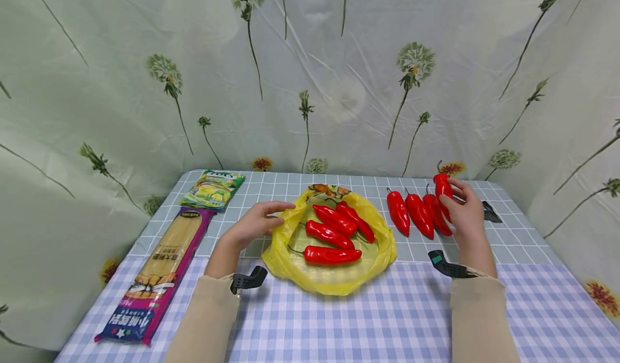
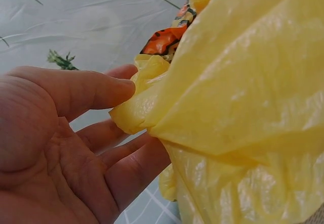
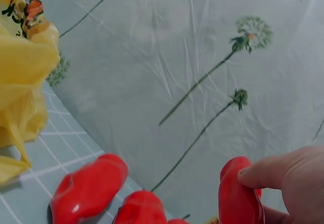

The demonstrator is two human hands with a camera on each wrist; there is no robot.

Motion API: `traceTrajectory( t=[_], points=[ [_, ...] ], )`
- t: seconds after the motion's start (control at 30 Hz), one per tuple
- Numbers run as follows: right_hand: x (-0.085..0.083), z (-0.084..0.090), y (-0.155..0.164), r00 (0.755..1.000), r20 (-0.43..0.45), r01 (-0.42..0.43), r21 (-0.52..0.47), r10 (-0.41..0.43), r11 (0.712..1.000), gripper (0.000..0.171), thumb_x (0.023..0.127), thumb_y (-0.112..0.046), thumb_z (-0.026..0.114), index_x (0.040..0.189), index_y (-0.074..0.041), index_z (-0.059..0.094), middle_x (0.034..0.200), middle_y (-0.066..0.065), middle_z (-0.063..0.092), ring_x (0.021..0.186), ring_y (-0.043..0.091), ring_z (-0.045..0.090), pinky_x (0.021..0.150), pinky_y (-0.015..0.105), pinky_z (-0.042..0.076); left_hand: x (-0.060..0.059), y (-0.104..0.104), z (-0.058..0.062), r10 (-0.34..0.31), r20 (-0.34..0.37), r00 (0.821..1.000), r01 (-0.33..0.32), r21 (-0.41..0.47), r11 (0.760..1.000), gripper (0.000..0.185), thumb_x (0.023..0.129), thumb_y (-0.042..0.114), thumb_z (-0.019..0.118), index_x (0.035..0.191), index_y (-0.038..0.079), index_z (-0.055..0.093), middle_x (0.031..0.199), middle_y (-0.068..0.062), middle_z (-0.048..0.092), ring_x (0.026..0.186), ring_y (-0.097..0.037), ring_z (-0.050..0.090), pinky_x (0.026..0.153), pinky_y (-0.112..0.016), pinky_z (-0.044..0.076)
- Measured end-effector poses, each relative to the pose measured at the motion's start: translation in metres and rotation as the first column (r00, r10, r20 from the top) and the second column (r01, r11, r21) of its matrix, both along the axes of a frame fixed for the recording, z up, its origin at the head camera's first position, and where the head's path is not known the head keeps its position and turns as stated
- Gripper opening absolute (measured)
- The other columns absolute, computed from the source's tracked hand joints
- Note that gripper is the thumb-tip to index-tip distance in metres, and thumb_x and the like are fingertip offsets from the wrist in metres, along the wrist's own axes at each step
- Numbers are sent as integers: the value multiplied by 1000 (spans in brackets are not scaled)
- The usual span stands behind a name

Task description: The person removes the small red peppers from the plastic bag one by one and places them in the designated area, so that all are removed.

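Note:
A yellow plastic bag [image 1: 334,286] stands with its mouth spread wide and its rim rolled outward. Several red peppers [image 1: 329,255] lie inside it. My left hand [image 1: 256,224] is at the bag's left rim; in the left wrist view the thumb [image 2: 114,90] lies over a fold of the yellow plastic and the fingers are behind and under it. To the right of the bag, my right hand [image 1: 465,210] grips a red pepper [image 1: 443,184], stem up, between thumb and fingers. Three more red peppers [image 1: 398,212] lie in a row beside it on the table.
A long pack of pasta [image 1: 164,261] lies along the table's left side. Behind it is a green and yellow packet [image 1: 213,188]. A small black item [image 1: 491,212] lies beyond the right hand. A curtain [image 1: 349,83] with a dandelion print hangs behind the table.

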State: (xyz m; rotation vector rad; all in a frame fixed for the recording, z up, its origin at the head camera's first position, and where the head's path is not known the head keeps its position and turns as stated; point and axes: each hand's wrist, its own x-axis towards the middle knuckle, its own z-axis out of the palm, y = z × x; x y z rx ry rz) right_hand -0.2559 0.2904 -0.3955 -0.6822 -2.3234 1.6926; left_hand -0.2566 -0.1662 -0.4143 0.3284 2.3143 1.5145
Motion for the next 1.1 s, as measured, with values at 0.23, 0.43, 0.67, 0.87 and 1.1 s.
traceTrajectory(
  t=[0.23,0.43,0.67,0.87,1.1],
  points=[
    [-3,-11,11,997,32,78,-39,-77,996,55,100,-30,58,150,-43,40,163,4,31,144,26,37,115,41,43,1,0,1,-1,4,1000,1,-5,1000,41,99,11,54,140,17,58,151,-10,51,130,-34,56,93,-41,59],
    [-4,-19,15,994,24,111,-4,-111,994,53,101,-26,56,151,-36,43,162,6,35,143,27,38,115,40,43,1,1,3,6,3,1000,-6,-7,1000,41,99,11,55,139,19,59,150,-8,52,130,-32,56,94,-41,59],
    [-4,-30,20,991,34,131,18,-131,991,53,101,-23,54,152,-29,43,162,9,36,145,30,38,116,41,41,3,2,2,5,9,1000,-5,-3,1000,41,99,12,55,139,19,59,150,-8,51,130,-32,56,95,-42,58],
    [-2,-39,22,992,22,124,69,-126,990,52,101,-19,53,152,-19,43,159,14,40,143,33,40,117,44,41,2,2,1,4,0,1000,-4,-5,1000,41,99,11,55,139,19,59,150,-8,52,129,-31,57,93,-40,59],
    [-2,-44,21,993,24,110,110,-114,988,51,101,-16,52,152,-17,44,157,16,42,143,35,40,117,47,39,1,1,1,3,-5,1000,-3,-8,1000,41,99,11,55,139,19,59,150,-8,52,130,-32,56,93,-40,59]
  ],
)
